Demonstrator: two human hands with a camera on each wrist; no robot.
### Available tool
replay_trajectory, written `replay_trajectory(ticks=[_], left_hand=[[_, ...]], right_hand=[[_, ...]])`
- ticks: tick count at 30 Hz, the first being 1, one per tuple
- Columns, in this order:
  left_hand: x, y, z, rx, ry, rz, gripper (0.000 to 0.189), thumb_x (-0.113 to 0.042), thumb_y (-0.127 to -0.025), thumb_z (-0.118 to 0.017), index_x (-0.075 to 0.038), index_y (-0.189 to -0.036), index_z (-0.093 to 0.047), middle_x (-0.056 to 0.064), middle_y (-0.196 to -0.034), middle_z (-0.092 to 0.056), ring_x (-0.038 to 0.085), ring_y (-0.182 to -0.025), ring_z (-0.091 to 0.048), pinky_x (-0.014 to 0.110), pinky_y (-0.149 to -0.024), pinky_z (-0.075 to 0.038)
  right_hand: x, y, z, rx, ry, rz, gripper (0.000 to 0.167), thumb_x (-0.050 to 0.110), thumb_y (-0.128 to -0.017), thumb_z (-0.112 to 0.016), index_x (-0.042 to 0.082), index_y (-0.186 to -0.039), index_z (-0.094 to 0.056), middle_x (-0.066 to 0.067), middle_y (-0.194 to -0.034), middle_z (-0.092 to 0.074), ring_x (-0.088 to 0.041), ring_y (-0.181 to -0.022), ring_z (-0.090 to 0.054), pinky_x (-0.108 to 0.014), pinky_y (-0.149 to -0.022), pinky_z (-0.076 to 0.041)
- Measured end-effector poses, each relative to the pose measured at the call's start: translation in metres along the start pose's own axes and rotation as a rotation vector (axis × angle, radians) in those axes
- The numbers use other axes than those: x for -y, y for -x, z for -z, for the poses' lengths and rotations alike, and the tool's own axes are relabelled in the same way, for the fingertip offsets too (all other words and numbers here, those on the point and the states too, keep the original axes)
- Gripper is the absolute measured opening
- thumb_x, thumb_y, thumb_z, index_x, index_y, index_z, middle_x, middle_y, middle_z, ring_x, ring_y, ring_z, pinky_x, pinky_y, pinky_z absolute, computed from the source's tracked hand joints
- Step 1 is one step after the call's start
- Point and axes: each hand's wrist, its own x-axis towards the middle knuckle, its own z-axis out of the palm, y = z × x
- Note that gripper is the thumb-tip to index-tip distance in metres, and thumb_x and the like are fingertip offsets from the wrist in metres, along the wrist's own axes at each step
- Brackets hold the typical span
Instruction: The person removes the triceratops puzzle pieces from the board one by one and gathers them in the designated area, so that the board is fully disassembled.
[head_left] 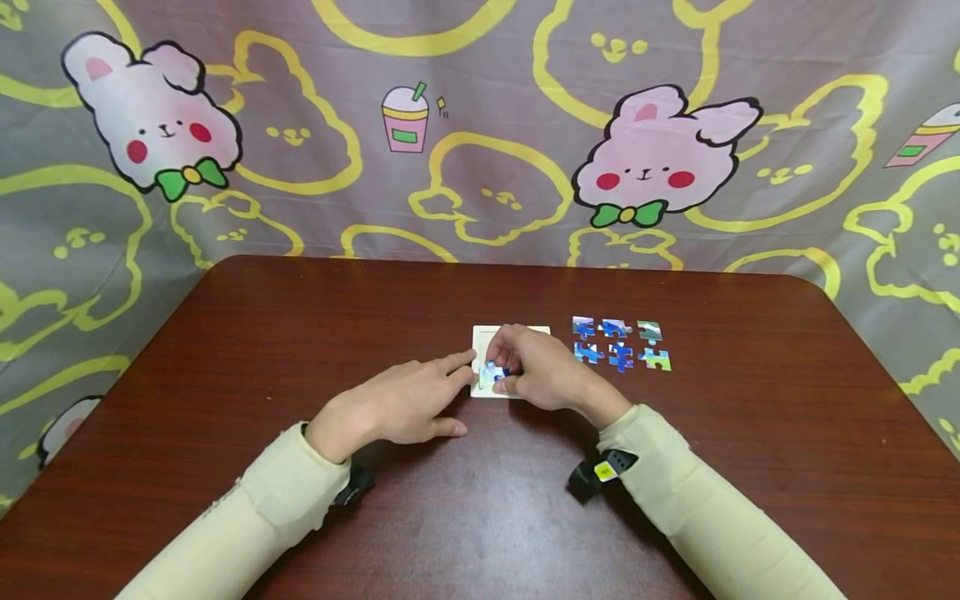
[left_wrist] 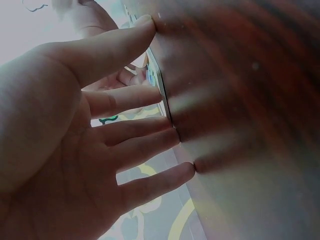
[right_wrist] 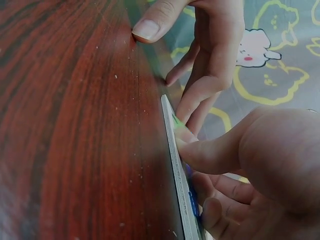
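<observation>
A small white puzzle tray [head_left: 480, 333] lies flat on the table, with light-blue and green jigsaw pieces [head_left: 489, 377] in its lower left corner. My right hand [head_left: 543, 367] reaches over the tray from the right, thumb and curled fingers pinching a blue puzzle piece [right_wrist: 193, 199] low against the tray. The hand hides the tray's right half. My left hand [head_left: 408, 404] rests palm down with straight, spread fingers, its fingertips [left_wrist: 157, 94] at the tray's left edge and on the tabletop. Its thumb points toward the space below the tray.
Several loose jigsaw pieces [head_left: 619, 357] lie in two rows right of the tray. The dark wooden table [head_left: 300, 333] ends at a patterned cloth [head_left: 495, 108] hung behind it. Straps with black devices [head_left: 588, 479] sit at both wrists.
</observation>
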Motion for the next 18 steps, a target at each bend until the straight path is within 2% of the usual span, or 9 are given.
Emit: replay_trajectory(ticks=[8,18], left_hand=[[0.0,-0.0002,0.0001,-0.008,0.005,-0.006,0.058,-0.038,-0.1,-0.075,-0.008,-0.146,-0.056,0.018,-0.17,-0.039,0.038,-0.111,-0.074,0.052,-0.102,-0.057],[0.0003,-0.0003,-0.0003,-0.011,0.003,-0.014,0.058,-0.038,-0.1,-0.076,-0.008,-0.146,-0.056,0.018,-0.17,-0.038,0.035,-0.104,-0.075,0.05,-0.101,-0.058]], right_hand=[[-0.0025,0.0011,-0.0006,-0.014,-0.03,0.019,0.031,0.009,-0.089,-0.086,0.014,-0.11,-0.065,-0.002,-0.097,-0.07,-0.017,-0.091,-0.065,-0.039,-0.088,-0.056],[-0.0036,0.0019,0.0026,0.0,-0.089,0.037,0.034,0.01,-0.085,-0.09,0.01,-0.109,-0.067,-0.004,-0.097,-0.068,-0.015,-0.089,-0.068,-0.035,-0.087,-0.059]])
